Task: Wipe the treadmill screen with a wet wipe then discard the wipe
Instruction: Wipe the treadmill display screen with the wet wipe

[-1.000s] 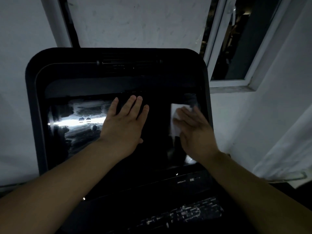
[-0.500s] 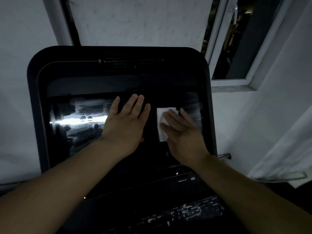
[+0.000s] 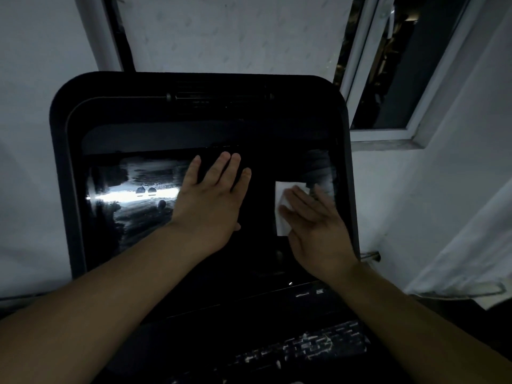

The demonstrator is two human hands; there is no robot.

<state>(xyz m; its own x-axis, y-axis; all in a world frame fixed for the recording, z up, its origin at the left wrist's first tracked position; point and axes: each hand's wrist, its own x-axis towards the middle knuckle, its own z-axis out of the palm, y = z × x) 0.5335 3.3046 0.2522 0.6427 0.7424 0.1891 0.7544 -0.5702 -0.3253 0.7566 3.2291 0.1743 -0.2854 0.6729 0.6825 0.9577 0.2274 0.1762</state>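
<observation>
From the head camera I looked down on a dim scene, with the treadmill screen (image 3: pixel 155 195) set in a black console (image 3: pixel 63 162) that filled most of the middle of the view. My left hand (image 3: pixel 210 200) lay flat against the middle of the glass, its grip open, four fingers straight and slightly spread, pointing up toward the top edge of the panel. My right hand (image 3: pixel 313 223) pressed the wet wipe (image 3: pixel 281 217) flat onto the right part of the screen, its grip open as well, the fingers straight and angled up to the left across the sheet. The wipe was a white rectangle, upright, showing past my fingers at its top and along its left edge, with its lower right part hidden under my palm. On the left part of the glass I saw pale streaks and a bright horizontal band of reflected light, with a few small dark round shapes in it that I could not make out. Behind the console stood a white wall (image 3: pixel 235 31), and to the upper right a white-framed window (image 3: pixel 393 79) with darkness behind the pane. A pale curtain (image 3: pixel 471 239) hung at the right edge.
</observation>
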